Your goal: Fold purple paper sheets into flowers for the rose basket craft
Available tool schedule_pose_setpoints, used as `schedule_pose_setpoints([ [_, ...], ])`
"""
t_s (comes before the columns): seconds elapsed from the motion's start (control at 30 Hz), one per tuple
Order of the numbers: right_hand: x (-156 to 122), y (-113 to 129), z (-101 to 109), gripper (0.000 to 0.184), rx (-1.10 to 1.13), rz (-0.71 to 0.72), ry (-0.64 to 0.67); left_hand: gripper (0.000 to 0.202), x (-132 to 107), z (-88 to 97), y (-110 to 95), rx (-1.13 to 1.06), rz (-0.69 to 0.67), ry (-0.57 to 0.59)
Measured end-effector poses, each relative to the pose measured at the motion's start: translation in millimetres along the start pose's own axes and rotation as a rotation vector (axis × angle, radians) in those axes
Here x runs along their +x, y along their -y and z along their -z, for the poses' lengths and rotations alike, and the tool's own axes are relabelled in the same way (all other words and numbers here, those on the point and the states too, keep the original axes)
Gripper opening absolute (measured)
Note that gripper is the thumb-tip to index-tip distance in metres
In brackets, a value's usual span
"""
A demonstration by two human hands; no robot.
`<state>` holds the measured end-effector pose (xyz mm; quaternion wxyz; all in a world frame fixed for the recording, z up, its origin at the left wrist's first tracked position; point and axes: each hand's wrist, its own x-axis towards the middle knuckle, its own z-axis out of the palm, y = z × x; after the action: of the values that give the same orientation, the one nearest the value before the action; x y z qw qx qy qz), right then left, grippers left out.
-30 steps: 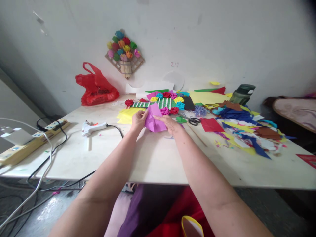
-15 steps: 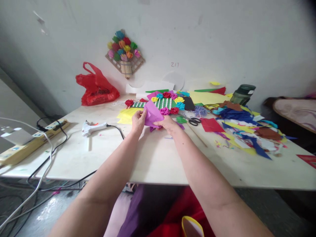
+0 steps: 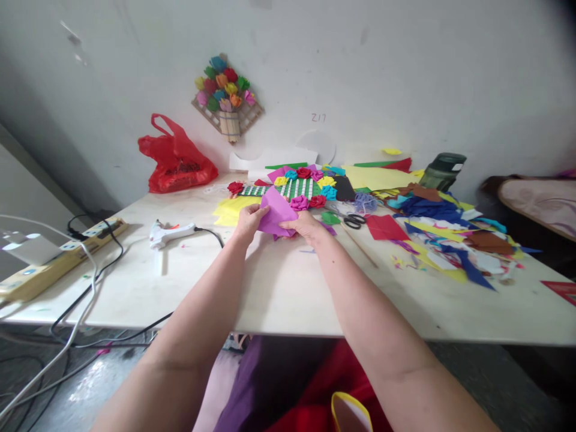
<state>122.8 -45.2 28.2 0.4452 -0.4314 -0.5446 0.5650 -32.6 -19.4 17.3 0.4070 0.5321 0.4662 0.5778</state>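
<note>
Between my hands, just above the table, is a sheet of purple paper [image 3: 276, 211]. My left hand [image 3: 250, 221] pinches its left edge between thumb and fingers. My right hand [image 3: 306, 226] grips the lower right edge, thumb over the front. Right behind the sheet lies a green-and-white guitar-shaped piece [image 3: 302, 188] edged with red, yellow, blue and magenta paper roses; the sheet hides part of it. Yellow paper [image 3: 227, 210] lies beyond my left hand. To the right of my right hand are black-handled scissors [image 3: 355, 221] and a thin wooden stick [image 3: 362, 247].
A white glue gun [image 3: 173, 234] with a black cord lies left, near a power strip [image 3: 54, 258]. A red plastic bag [image 3: 180, 159] stands at the back left. Coloured scraps [image 3: 450, 234] heap at the right, before a dark green bottle [image 3: 443, 172]. A flower decoration [image 3: 229, 99] hangs on the wall.
My left hand has shifted slightly left and down along with its edge of the purple paper, and the sheet is tilted a little lower. My right hand stays nearly in place.
</note>
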Motion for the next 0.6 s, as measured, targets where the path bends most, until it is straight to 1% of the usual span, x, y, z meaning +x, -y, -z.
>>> schedule_pose_setpoints([
  [0.07, -0.9, 1.1, -0.4, 0.033, 0.005, -0.003, 0.005, 0.027, -0.7, 0.6, -0.5, 0.003, 0.01, 0.02],
  [0.13, -1.0, 1.3, -0.7, 0.038, 0.011, 0.002, 0.013, 0.029, -1.4, 0.2, -0.6, 0.036, -0.004, 0.011],
  [0.23, 1.1, -1.2, -0.3, 0.045, -0.006, 0.007, 0.031, 0.036, -2.3, -2.0, -0.3, 0.115, -0.028, -0.035],
  [0.37, 4.1, -6.3, 1.2, 0.051, -0.057, 0.019, 0.034, 0.044, -1.9, -6.3, 1.6, 0.271, -0.076, -0.128],
  [0.5, 2.1, -5.3, 1.8, 0.045, -0.103, 0.017, 0.059, 0.047, 0.4, -7.7, 5.0, 0.4, -0.137, -0.207],
  [0.6, 2.1, -3.3, 2.8, 0.043, -0.087, 0.011, 0.048, 0.047, 2.2, -6.8, 7.1, 0.419, -0.16, -0.218],
])
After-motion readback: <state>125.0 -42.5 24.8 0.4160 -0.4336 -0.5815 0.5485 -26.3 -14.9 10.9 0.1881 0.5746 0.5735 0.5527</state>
